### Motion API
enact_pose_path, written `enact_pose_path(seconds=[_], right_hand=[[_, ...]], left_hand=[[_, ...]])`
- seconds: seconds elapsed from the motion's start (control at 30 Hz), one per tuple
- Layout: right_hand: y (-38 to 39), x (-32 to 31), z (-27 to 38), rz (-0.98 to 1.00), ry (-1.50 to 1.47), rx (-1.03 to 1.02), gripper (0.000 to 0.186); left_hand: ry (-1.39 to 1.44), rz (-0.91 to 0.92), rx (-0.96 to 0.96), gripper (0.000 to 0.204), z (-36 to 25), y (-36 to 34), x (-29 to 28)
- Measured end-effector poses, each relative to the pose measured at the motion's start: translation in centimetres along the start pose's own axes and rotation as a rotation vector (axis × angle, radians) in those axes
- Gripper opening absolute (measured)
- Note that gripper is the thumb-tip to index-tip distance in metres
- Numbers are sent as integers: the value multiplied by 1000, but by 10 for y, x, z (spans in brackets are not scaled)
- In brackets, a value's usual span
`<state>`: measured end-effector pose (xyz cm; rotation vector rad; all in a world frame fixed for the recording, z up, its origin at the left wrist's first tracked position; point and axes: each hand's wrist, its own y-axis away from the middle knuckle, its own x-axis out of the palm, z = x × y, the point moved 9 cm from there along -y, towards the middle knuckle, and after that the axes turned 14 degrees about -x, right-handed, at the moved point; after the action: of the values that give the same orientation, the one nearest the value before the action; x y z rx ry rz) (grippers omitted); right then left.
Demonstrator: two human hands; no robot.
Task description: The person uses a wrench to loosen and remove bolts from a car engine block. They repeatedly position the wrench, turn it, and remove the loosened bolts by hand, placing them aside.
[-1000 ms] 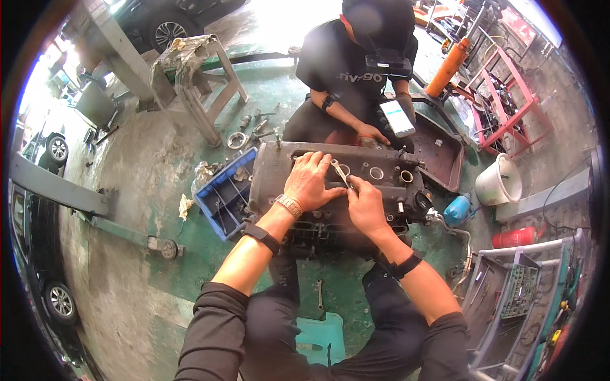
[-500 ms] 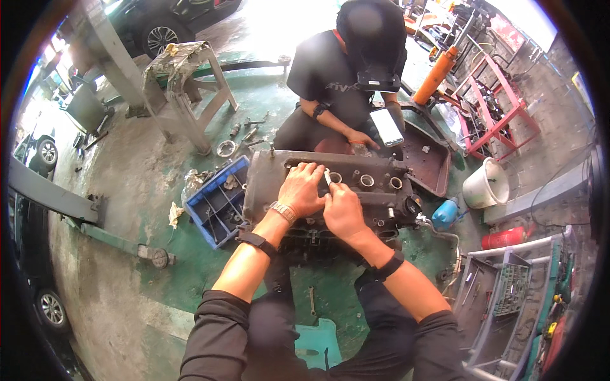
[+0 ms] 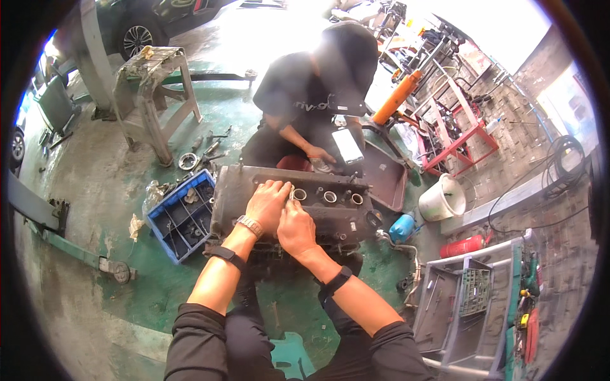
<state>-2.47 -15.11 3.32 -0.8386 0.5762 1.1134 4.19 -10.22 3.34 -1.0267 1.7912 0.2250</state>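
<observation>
A dark, greasy engine cylinder head (image 3: 330, 213) lies on the green floor in front of me, with round bores along its top. My left hand (image 3: 268, 202) rests on its top left part, fingers curled near one bore. My right hand (image 3: 296, 225) sits right beside it and pinches a thin metal tool (image 3: 291, 194) that points at the same spot. Both wrists wear dark bands; the left also has a metal watch. Across the engine part a person in black (image 3: 318, 95) crouches, one hand (image 3: 321, 155) at its far edge.
A blue compartment tray (image 3: 181, 219) with small parts sits left of the engine part. A white bucket (image 3: 443, 198), blue can (image 3: 401, 227) and red cylinder (image 3: 462, 246) lie right. A grey tool cart (image 3: 473, 298) stands at lower right, a metal stool (image 3: 155, 89) upper left.
The view has shifted so the engine part sits lower and more central. My two hands stay together on the same spot of its top; the other person remains crouched opposite.
</observation>
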Motion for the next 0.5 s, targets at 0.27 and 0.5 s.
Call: enact_pose_path(seconds=[0.27,0.5], right_hand=[[1,1,2,-72,-19,-95,48],[16,-11,5,-6,16,-93,43]], left_hand=[[27,33,4,49,3,-1,2],[-4,70,-34,57,6,-4,11]])
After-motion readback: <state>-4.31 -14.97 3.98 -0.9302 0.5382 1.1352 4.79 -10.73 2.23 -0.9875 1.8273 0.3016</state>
